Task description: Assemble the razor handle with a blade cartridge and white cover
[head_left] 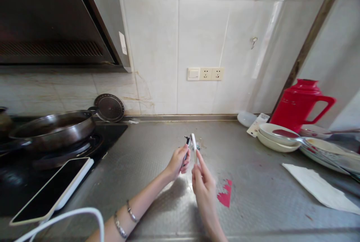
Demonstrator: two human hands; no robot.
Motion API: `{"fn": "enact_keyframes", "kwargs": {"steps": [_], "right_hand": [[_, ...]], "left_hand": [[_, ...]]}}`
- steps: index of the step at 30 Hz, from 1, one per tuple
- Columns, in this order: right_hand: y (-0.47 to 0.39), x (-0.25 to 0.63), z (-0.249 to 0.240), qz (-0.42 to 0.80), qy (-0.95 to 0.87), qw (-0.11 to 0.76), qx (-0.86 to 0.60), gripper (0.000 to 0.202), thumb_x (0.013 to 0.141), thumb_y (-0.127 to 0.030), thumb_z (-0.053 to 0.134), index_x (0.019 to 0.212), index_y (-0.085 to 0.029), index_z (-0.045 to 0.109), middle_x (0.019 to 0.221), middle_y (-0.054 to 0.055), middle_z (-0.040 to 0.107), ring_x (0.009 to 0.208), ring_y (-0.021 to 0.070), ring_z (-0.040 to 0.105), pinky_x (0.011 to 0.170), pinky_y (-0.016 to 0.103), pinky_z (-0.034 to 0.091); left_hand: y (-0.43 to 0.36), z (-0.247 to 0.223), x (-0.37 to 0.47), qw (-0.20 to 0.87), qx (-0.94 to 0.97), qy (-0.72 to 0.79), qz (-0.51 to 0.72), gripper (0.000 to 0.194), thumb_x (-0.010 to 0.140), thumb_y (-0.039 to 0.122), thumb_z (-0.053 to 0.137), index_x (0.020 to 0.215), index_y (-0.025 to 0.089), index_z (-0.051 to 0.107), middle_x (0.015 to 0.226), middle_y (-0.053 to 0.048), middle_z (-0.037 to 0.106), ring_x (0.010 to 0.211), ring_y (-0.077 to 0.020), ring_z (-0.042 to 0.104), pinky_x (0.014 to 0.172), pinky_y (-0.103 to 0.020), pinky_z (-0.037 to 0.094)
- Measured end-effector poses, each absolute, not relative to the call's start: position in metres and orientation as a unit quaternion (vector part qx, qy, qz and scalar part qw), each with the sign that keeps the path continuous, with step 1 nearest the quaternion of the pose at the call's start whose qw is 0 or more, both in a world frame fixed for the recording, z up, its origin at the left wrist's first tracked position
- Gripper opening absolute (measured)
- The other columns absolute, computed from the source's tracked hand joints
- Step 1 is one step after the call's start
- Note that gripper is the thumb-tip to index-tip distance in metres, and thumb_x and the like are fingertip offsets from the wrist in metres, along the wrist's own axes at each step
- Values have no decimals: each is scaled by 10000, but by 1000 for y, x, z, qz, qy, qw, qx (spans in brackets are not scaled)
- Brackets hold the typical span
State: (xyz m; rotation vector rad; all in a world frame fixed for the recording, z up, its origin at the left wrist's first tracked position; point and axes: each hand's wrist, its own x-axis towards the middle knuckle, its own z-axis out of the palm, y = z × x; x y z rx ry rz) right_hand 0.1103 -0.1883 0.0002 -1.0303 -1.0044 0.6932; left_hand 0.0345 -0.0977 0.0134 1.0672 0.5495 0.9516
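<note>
My left hand [178,162] is closed around a slim dark stick [187,141] with a small, uneven black tip pointing up. Its exact kind is too small to make out. Close beside it, my right hand [204,182] grips a slim white stick [193,141] with a rounded end, held nearly upright. The two sticks are near each other above the metal counter [157,141]. Some small dark bits [198,147] show just behind the white stick, partly hidden by it. A torn red paper piece [225,195] lies on the counter to the right of my right hand.
On the left are a black stove [112,133] with a steel pan [70,127], a phone [56,189] and a white cable [84,211]. A red thermos [298,103], stacked bowls [270,143], plates and a white napkin [317,187] occupy the right. Wall sockets [211,73] face me.
</note>
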Motion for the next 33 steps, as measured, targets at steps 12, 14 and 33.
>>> {"fn": "enact_keyframes", "kwargs": {"steps": [12,14,33], "right_hand": [[-189,117,1,316,-433,686,-493,563,823,-402,496,1331,-164,454,573,2,569,493,117,476,444,223,371],[-189,116,2,315,-431,688,-493,564,815,-408,500,1322,-161,469,562,2,563,492,120,476,439,224,368],[-198,110,-8,321,-433,686,-489,554,822,-416,502,1309,-154,487,525,-4,529,483,130,482,423,226,366]], "left_hand": [[-103,10,38,672,514,293,446,420,752,592,506,687,191,397,442,109,362,252,-18,247,260,-153,192],[-103,10,39,662,522,292,452,417,754,588,505,685,190,399,455,104,379,254,-20,267,259,-156,206],[-97,6,37,620,547,314,467,399,778,558,503,682,195,370,482,107,380,252,-17,284,244,-155,235]]}}
